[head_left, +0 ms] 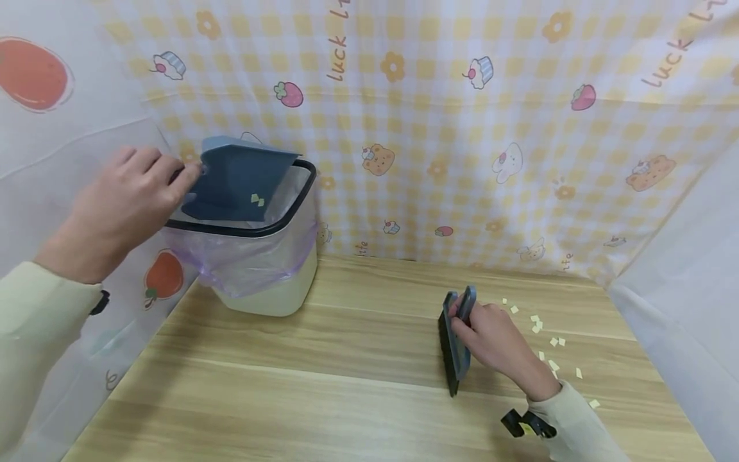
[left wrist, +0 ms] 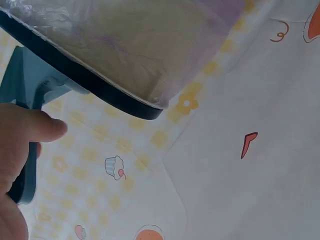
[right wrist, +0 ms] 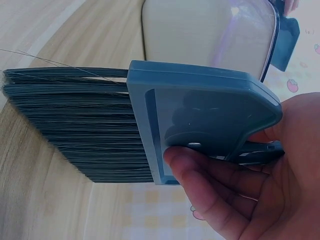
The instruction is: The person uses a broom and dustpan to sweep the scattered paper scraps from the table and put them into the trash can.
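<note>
My left hand (head_left: 135, 189) grips the handle of a blue dustpan (head_left: 245, 179), which is tilted over the mouth of a cream trash bin (head_left: 268, 298). Two small yellow paper scraps (head_left: 257, 199) lie on the pan. In the left wrist view, the dustpan handle (left wrist: 30, 170) passes through the hand beside the bin's dark rim (left wrist: 100, 87). Over the table's right half, my right hand (head_left: 496, 340) holds a blue hand brush (head_left: 462, 340) by its handle. The right wrist view shows its dark bristles (right wrist: 85, 125) pointing away from the fingers.
Several yellow paper scraps (head_left: 537, 324) are scattered on the wooden table (head_left: 346, 359), to the right of the brush. A clear purple-edged bag (head_left: 248, 256) lines the bin and hangs over its rim. A checked cloth (head_left: 416, 128) hangs behind the table.
</note>
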Tool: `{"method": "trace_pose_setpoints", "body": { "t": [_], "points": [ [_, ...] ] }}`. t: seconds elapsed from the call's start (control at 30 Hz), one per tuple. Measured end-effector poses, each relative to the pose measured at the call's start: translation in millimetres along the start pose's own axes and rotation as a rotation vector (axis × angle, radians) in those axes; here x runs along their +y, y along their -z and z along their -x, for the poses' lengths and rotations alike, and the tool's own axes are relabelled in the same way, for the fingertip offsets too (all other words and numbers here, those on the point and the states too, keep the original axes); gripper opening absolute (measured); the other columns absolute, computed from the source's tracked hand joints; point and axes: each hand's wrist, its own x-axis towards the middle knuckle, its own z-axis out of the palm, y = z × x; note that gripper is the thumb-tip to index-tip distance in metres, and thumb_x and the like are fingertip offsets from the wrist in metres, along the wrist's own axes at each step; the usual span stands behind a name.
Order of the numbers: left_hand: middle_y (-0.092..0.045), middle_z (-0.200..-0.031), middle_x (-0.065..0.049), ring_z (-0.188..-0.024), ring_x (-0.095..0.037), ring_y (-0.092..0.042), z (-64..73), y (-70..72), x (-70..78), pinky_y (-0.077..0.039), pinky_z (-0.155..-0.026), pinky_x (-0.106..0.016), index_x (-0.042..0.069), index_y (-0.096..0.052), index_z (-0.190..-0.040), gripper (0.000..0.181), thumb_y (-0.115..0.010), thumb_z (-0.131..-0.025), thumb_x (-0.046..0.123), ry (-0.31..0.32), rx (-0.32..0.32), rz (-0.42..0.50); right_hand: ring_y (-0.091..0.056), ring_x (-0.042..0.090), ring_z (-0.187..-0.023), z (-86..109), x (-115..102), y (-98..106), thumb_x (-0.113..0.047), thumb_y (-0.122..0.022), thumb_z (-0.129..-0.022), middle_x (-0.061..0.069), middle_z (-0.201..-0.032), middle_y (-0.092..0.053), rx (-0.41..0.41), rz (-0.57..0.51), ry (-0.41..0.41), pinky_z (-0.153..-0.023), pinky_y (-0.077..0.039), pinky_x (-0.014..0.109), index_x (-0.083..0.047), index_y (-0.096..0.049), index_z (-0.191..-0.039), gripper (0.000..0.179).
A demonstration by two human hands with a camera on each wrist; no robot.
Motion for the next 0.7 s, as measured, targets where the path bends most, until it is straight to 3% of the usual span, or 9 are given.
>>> {"method": "trace_pose_setpoints", "body": {
  "t": [0.13, 0.33, 0.47, 0.6, 0.7],
  "points": [
    [-0.069, -0.100, -0.034, -0.083, -0.056, -0.064, -1.6, -1.6, 2.3, -0.049, -0.063, -0.059, -0.014, -0.069, -0.125, 0.029, -0.069, -0.096, -0.016, -0.048, 0.090, -0.029, -0.044, 0.004, -0.054, -0.1, 0, 0, -0.006, -0.059, -0.106, -0.013, -0.062, -0.041, 0.003, 0.002, 0.012, -0.056, -0.042, 0.027, -0.016, -0.061, -0.097, 0.014],
    [-0.069, -0.096, -0.034, -0.078, -0.056, -0.061, -1.7, -3.6, 2.5, -0.047, -0.059, -0.058, -0.014, -0.069, -0.124, 0.025, -0.066, -0.100, -0.014, -0.056, 0.169, -0.006, -0.045, 0.005, -0.054, -0.7, 0, -1, -0.006, -0.059, -0.106, -0.013, -0.063, -0.041, 0.004, 0.007, 0.013, -0.056, -0.043, 0.027, -0.016, -0.061, -0.097, 0.013],
    [-0.070, -0.097, -0.036, -0.076, -0.055, -0.062, 2.1, -4.3, 0.6, -0.052, -0.063, -0.061, -0.016, -0.068, -0.126, 0.035, -0.074, -0.092, -0.018, -0.019, 0.131, 0.023, -0.046, 0.005, -0.055, -0.7, 1, -1, -0.006, -0.059, -0.106, -0.013, -0.063, -0.042, 0.004, 0.005, 0.010, -0.056, -0.043, 0.027, -0.016, -0.061, -0.097, 0.013],
    [-0.071, -0.098, -0.038, -0.073, -0.053, -0.064, 7.0, -4.6, -2.7, -0.057, -0.065, -0.061, -0.018, -0.066, -0.129, 0.064, -0.093, -0.071, -0.016, 0.021, 0.059, 0.042, -0.046, 0.005, -0.055, -0.5, 1, -1, -0.007, -0.060, -0.106, -0.013, -0.063, -0.042, 0.006, 0.009, 0.009, -0.057, -0.044, 0.027, -0.016, -0.061, -0.097, 0.013],
    [-0.071, -0.098, -0.039, -0.071, -0.052, -0.065, 10.0, -4.8, -5.1, -0.057, -0.063, -0.059, -0.019, -0.064, -0.129, 0.078, -0.101, -0.061, -0.010, 0.038, 0.005, 0.049, -0.045, 0.005, -0.054, -0.3, 1, -1, -0.007, -0.059, -0.106, -0.013, -0.063, -0.041, 0.004, 0.009, 0.003, -0.057, -0.044, 0.027, -0.016, -0.061, -0.097, 0.013]
  ]
}}
